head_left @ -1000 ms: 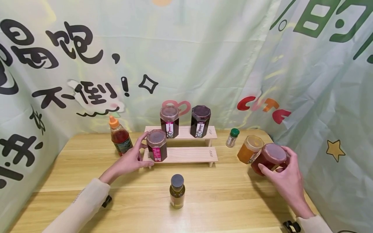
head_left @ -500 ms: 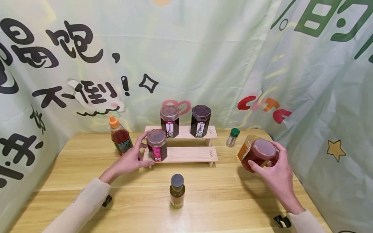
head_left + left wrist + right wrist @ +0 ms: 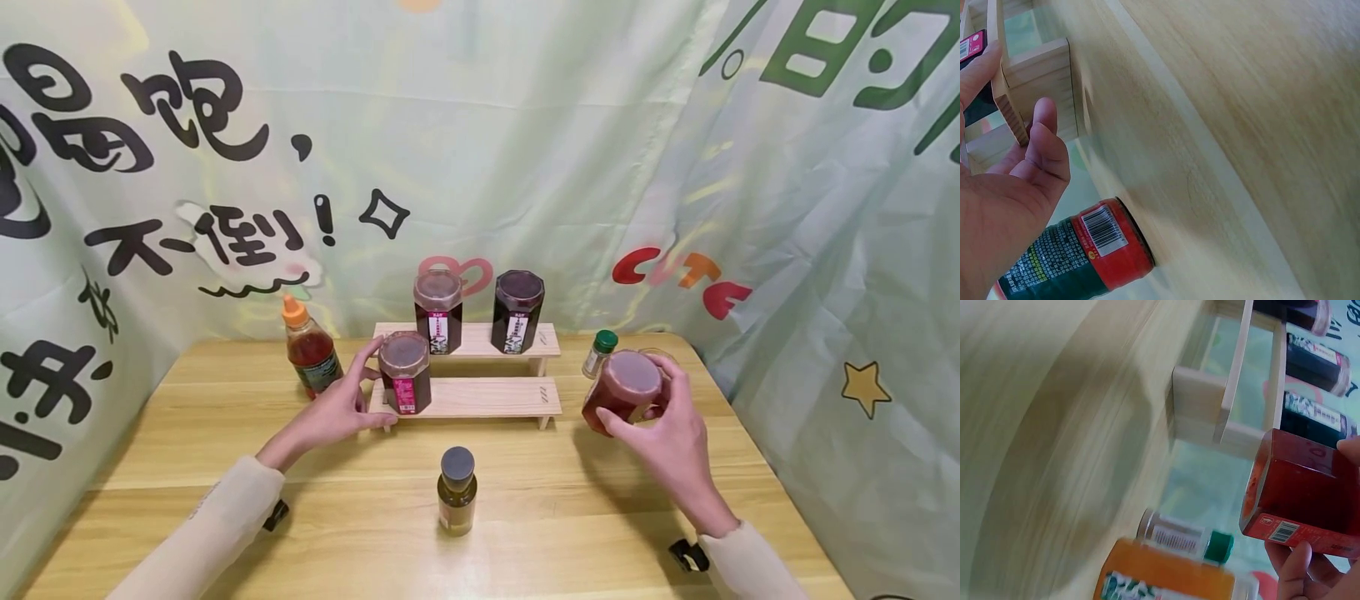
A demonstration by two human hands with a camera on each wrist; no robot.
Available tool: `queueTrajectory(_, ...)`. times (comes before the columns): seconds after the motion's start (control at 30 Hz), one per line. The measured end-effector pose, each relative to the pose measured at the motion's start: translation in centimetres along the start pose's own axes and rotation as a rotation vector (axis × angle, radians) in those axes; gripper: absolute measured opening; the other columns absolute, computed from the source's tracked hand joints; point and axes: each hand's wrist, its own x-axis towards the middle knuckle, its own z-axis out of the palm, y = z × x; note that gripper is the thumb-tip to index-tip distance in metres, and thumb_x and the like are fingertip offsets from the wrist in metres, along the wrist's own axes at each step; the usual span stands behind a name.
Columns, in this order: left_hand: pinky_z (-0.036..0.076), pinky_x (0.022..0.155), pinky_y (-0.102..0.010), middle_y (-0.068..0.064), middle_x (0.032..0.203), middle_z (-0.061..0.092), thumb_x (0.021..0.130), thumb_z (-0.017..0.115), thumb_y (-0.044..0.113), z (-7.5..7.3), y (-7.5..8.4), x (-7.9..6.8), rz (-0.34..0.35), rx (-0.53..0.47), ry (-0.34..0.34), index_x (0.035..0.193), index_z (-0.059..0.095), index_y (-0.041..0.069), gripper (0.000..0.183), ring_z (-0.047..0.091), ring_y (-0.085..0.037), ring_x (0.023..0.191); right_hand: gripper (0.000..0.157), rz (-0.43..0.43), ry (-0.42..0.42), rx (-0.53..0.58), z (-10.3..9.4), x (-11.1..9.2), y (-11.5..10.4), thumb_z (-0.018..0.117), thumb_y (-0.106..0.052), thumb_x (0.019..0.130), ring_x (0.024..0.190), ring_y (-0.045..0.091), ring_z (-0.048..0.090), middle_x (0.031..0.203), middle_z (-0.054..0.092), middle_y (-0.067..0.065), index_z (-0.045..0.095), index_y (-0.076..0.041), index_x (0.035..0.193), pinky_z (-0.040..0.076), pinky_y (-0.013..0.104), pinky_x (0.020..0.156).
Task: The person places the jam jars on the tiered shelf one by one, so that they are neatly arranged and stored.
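Near the wooden two-step rack [image 3: 487, 398], my left hand [image 3: 341, 414] grips its left end, thumb at the lower step's front edge. In the left wrist view, other fingers [image 3: 1047, 140] curl beside the board's end. A dark octagonal jar [image 3: 405, 387] with a pink label stands on the lower step, right beside this hand. My right hand [image 3: 667, 437] holds a red octagonal jar [image 3: 622, 379] by its sides, tilted and raised above the table right of the rack. The right wrist view shows the red jar [image 3: 1310, 487] with its barcode and base.
Two dark jars, one on the left [image 3: 438, 312] and one on the right [image 3: 517, 312], stand on the upper step. An orange-capped sauce bottle [image 3: 313, 367] is left, a grey-capped bottle [image 3: 457, 500] in front. A green-capped shaker [image 3: 600, 350] and amber jar [image 3: 1154, 572] stand right.
My right hand has carried the red jar leftward toward the rack, now hiding most of the amber jar in the head view. The left hand has stayed at the rack's left end.
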Motion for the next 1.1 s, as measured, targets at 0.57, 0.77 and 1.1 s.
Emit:
queueTrajectory(0.57,0.052,0.054,-0.037,-0.030,0.146,0.059,0.088,0.096,0.027,-0.1,0.0,0.1,0.005,-0.001,0.000,0.175,0.006,0.038,0.126,0.062,-0.022,0.063,0.104,-0.077,-0.102,0.064,5.1,0.4,-2.8,0.104,-0.022,0.074,0.096,0.024,0.062,0.129,0.069,0.010,0.043,-0.021,0.158,0.049,0.030,0.074)
queueTrajectory(0.77,0.053,0.054,-0.037,-0.030,0.146,0.059,0.088,0.096,0.026,0.0,0.0,0.1,0.003,-0.001,-0.003,0.175,0.007,0.038,0.126,0.063,-0.022,0.063,0.103,-0.073,-0.149,0.110,6.7,0.3,-3.9,0.103,-0.022,0.073,0.099,0.022,0.062,0.128,0.069,0.007,0.044,-0.022,0.157,0.052,0.038,0.077)
queueTrajectory(1.1,0.053,0.054,-0.037,-0.031,0.146,0.058,0.088,0.096,0.025,0.0,0.1,0.0,-0.003,0.001,0.000,0.175,0.006,0.037,0.126,0.063,-0.021,0.063,0.100,-0.087,-0.235,0.191,9.4,0.2,-5.1,0.101,-0.018,0.074,0.111,0.024,0.065,0.134,0.067,0.007,0.045,-0.025,0.157,0.057,0.049,0.085)
